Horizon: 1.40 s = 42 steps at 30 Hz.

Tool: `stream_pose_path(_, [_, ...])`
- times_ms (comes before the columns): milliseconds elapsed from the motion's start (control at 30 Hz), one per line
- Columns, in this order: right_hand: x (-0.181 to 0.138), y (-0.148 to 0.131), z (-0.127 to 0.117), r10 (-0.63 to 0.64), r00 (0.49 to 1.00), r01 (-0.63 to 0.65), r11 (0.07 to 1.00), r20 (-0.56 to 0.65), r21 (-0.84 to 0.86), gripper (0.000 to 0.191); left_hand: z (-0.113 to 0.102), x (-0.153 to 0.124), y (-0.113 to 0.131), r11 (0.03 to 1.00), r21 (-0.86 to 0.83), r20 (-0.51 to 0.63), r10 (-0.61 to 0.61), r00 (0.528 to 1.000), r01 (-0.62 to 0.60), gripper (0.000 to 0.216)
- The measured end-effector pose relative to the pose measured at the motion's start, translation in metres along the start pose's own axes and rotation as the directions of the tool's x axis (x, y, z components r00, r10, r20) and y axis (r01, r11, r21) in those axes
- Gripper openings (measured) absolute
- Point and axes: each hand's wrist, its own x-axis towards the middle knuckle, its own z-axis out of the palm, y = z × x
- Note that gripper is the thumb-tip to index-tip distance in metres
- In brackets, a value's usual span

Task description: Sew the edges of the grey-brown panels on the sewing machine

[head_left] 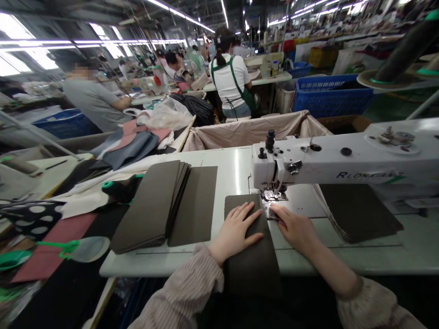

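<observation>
My left hand (238,228) lies flat with fingers spread on a dark grey-brown fabric panel (254,269), which hangs over the table's front edge. The panel's far right corner is beside the presser foot (274,195) of a white sewing machine (329,157). Just right of the panel, my right hand (297,228) is closed, its fingertips near the needle plate. A small dark object shows under those fingers, too hidden to name. To the left is a thick stack of similar panels (147,205), with a single panel (197,205) partly out from it.
Another panel stack (360,212) lies right, partly behind the machine arm. Left are a black thread cone (118,189) and loose fabric pieces (128,141). Beyond the table are a cloth-lined bin (240,132), a blue crate (332,96) and several people working.
</observation>
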Motion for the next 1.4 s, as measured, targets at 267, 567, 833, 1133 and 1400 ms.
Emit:
stream_pose_path(267, [0.002,0.001,0.000,-0.017,0.999,0.018,0.999,0.043,-0.037,0.057,0.005,0.010,0.001,0.999,0.001,0.021,0.041,0.999,-0.042,0.067])
stream_pose_path(567, [0.001,0.003,0.003,-0.015,0.998,0.019,0.998,0.065,-0.064,0.054,0.004,0.015,-0.002,0.999,0.014,0.060,0.051,0.997,-0.052,0.075])
stream_pose_path(833, [0.001,0.003,0.004,-0.013,0.998,0.018,0.996,0.058,-0.091,0.056,0.004,0.016,-0.004,0.998,-0.001,0.047,0.058,0.997,-0.058,0.075])
stream_pose_path(1133, [0.001,0.002,0.004,-0.021,0.999,0.026,0.994,0.044,-0.110,0.058,0.005,0.016,-0.005,0.998,-0.005,0.048,0.066,0.997,-0.066,0.075])
stream_pose_path(1400, [0.002,0.001,0.004,-0.012,0.998,0.020,0.990,0.057,-0.136,0.056,0.005,0.018,-0.006,0.998,-0.002,0.030,0.061,0.998,-0.061,0.074])
